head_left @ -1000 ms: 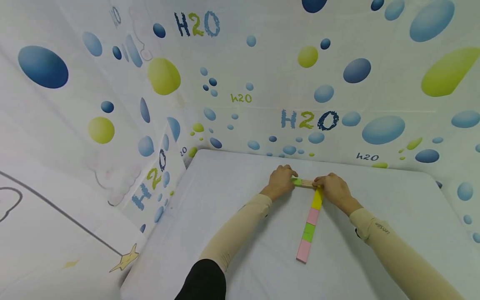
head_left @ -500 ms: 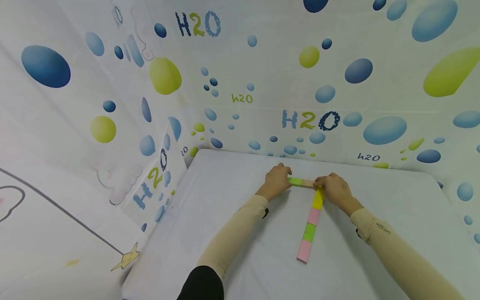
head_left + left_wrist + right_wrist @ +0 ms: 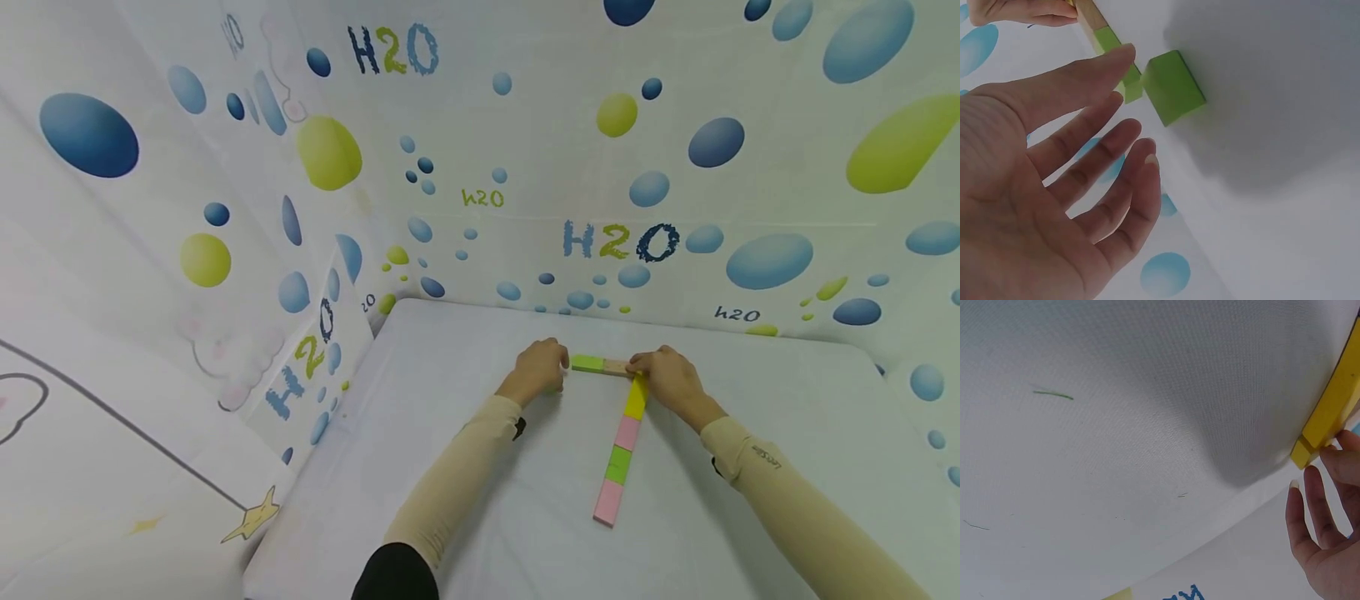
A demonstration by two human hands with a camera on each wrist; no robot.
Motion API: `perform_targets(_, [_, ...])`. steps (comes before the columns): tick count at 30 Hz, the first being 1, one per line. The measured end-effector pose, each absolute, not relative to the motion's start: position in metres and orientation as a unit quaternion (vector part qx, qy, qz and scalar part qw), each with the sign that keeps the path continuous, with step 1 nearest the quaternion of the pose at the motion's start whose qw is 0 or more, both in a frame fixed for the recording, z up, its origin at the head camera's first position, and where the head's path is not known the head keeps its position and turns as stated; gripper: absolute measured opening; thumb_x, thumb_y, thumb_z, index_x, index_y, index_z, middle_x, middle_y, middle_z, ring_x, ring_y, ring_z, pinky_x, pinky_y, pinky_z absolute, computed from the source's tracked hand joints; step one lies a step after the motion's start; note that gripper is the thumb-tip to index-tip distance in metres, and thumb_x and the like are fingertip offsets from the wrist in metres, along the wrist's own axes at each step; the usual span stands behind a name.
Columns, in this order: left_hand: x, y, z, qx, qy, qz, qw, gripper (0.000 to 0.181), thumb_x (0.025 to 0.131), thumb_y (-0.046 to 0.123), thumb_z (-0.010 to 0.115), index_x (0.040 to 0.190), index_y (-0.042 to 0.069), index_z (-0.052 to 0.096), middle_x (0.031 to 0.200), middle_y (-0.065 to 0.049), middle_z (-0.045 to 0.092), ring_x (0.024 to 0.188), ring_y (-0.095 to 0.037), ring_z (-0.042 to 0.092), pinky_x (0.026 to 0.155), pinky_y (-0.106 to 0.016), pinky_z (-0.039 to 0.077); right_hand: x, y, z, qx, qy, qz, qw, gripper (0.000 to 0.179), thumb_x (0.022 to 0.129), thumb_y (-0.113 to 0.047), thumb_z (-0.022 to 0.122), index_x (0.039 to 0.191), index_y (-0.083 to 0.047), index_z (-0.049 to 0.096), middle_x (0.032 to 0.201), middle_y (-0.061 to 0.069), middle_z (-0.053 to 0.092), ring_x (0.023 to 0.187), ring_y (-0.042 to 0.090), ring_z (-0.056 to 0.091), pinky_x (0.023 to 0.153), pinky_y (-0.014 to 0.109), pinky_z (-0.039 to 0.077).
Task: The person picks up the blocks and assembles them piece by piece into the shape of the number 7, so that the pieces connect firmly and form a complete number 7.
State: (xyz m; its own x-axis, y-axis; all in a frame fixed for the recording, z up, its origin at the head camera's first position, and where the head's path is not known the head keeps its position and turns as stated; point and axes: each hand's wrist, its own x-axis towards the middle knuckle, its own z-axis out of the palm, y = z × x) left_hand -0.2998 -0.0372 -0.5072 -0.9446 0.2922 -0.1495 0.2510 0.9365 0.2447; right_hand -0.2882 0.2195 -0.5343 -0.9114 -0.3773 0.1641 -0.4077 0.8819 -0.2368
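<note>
My left hand (image 3: 536, 368), fingers loosely bent and holding nothing, is just left of a green block (image 3: 587, 363). In the left wrist view, green block (image 3: 1175, 87) faces show past the thumb tip. The green block lies end to end with a plain wooden block (image 3: 615, 367) in a short crosswise row. At that row's right end, my right hand (image 3: 667, 379) pinches the far end of a yellow block (image 3: 635, 398), its fingertips covering the corner. In the right wrist view, thumb and forefinger sit at the yellow block (image 3: 1335, 400).
From the yellow block a line runs toward me: a pink block (image 3: 627, 432), a green block (image 3: 618, 465) and another pink block (image 3: 607, 502). All lie flat on a white-covered table (image 3: 720, 517). A patterned wall sheet (image 3: 525, 250) stands behind its far edge.
My left hand has let go of the green block's left end and drawn back to the left and slightly nearer, uncovering it. The right hand and the blocks have stayed put.
</note>
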Motion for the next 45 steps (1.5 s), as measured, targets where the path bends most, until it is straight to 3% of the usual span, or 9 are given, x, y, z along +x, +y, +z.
perform_targets(8, [-0.296,-0.046,-0.511,0.141,0.977,0.123,0.106,0.024,0.090,0.006,0.075,0.111,0.017,0.078,0.116,0.001,0.069,0.105,-0.017,0.064,0.088,-0.034,0.055,-0.290,0.218,-0.534,0.198,-0.970,0.132,0.046,0.022,0.096,0.003,0.070,0.112,-0.006,0.082,0.119,0.010,0.076,0.091,0.030,0.060,0.077,0.045,0.058])
perform_targets(16, [-0.296,-0.050,-0.515,0.141,0.971,0.159,0.109,0.020,0.086,0.004,0.080,0.104,0.013,0.078,0.103,0.001,0.072,0.090,-0.014,0.061,0.082,-0.031,0.054,-0.291,0.219,-0.533,0.200,-0.969,0.133,0.048,0.023,0.096,0.003,0.069,0.112,-0.006,0.082,0.119,0.010,0.076,0.091,0.030,0.060,0.077,0.045,0.058])
perform_targets(45, [-0.302,-0.053,-0.522,0.120,0.962,0.227,0.092,0.027,0.078,-0.002,0.086,0.102,0.010,0.079,0.097,0.000,0.071,0.089,-0.015,0.061,0.080,-0.029,0.055,-0.291,0.221,-0.535,0.204,-0.968,0.135,0.046,0.023,0.096,0.004,0.068,0.111,-0.006,0.082,0.119,0.011,0.076,0.090,0.029,0.060,0.077,0.044,0.058])
